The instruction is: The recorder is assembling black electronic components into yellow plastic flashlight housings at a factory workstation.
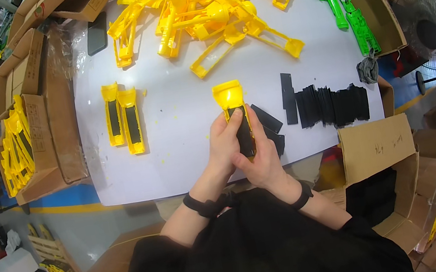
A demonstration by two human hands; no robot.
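Just below the middle of the frame, both hands are gripping 1 yellow plastic shell (231, 104) over the near edge of the white counter (187, 159). The left hand (224, 147) is wrapping around the shell's left side, its fingers closed on it with the thumb lying across the black strip (243, 131) set into the shell's face. The right hand (260, 160) is clamping the lower end of the same shell from the right and below, its thumb pressing on the strip too. The shell's wide flared head is pointing toward the top of the frame, clear of both hands.

Just right of the hands, a few loose black strips (269, 121) are lying on the counter, and farther right a long row of black strips (332, 107) is standing packed together. Left of center, 2 finished yellow shells (123, 119) with black inserts are lying side by side, touching. Across the top center, a heap of bare yellow frames (208, 12) is spreading over the counter. In the upper right, green plastic parts (351, 13) are leaning along the edge of an open cardboard box (375, 3), and a fan (429, 29) is standing beyond it. At the left of the frame, a cardboard box (45, 149) is holding more yellow shells stacked on edge.
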